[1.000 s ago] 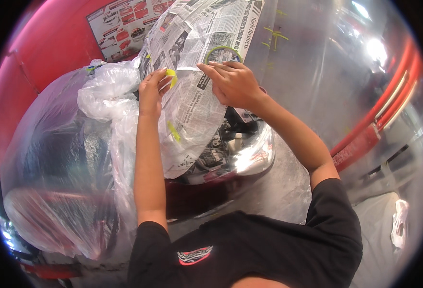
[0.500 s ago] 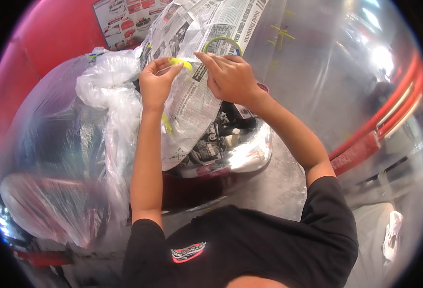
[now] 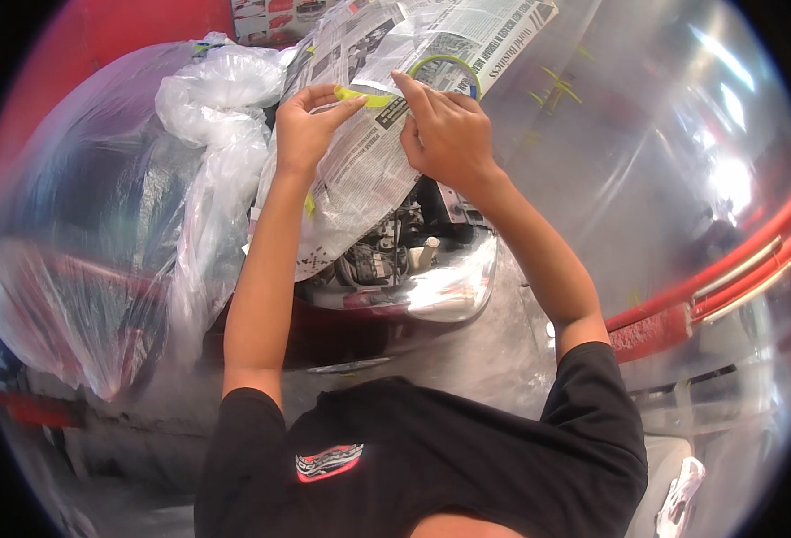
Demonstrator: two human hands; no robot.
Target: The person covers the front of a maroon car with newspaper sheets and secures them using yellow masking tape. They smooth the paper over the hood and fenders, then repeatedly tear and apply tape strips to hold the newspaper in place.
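My left hand pinches the end of a yellow-green strip of masking tape between thumb and fingers. The strip runs across to my right hand, whose fingers are curled around the masking tape roll; its green ring shows above the knuckles. That index finger points forward along the tape. Both hands are over sheets of newspaper that cover part of a dark red car. Another bit of yellow-green tape sticks to the newspaper beside my left forearm.
Below the newspaper lie the exposed engine bay and the shiny front corner of the car. Clear plastic sheeting wraps the body at left, bunched along its edge. Tape pieces cling to a hazy surface at right, near a red bumper.
More of the tape strip shows between my hands, and it lies straighter. The whole view has shifted a little; both hands keep their grip.
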